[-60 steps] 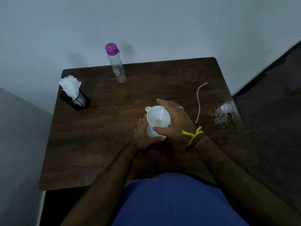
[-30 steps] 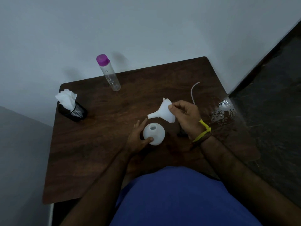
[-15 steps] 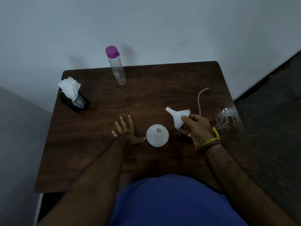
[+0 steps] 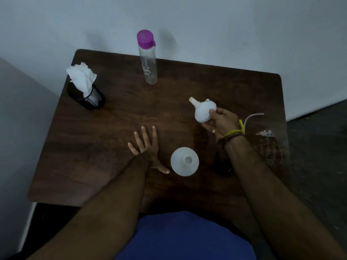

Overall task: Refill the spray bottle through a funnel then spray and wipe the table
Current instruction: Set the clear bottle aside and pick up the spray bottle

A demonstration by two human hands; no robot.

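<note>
The dark wooden table point(image 4: 112, 147) fills the view, its far edge against a pale wall. At its right edge, near three o'clock, a wet patch point(image 4: 270, 145) glistens. At twelve o'clock stands a clear water bottle point(image 4: 148, 61) with a purple cap on. At ten o'clock a black mesh holder point(image 4: 90, 99) carries white tissues point(image 4: 81, 77). Near the centre, towards six o'clock, sits the white spray bottle point(image 4: 185, 161), upright, its neck open and uncapped. Just beside it at nine o'clock the left hand point(image 4: 145, 147) lies flat on the wood, fingers spread, holding nothing; its thumb tip is very near the bottle, though contact cannot be confirmed. At two o'clock from the bottle the right hand point(image 4: 220, 122) pinches the white funnel point(image 4: 203, 109) by its bowl, clear of the table, spout pointing away toward eleven o'clock. A thin white tube point(image 4: 252, 117) lies behind that wrist.

The risks appear to be these: with nothing steadying it, the open bottle could tip if an arm knocks it. Setting the funnel on the wet patch could leave it slippery, and the tube could roll off the edge.
</note>
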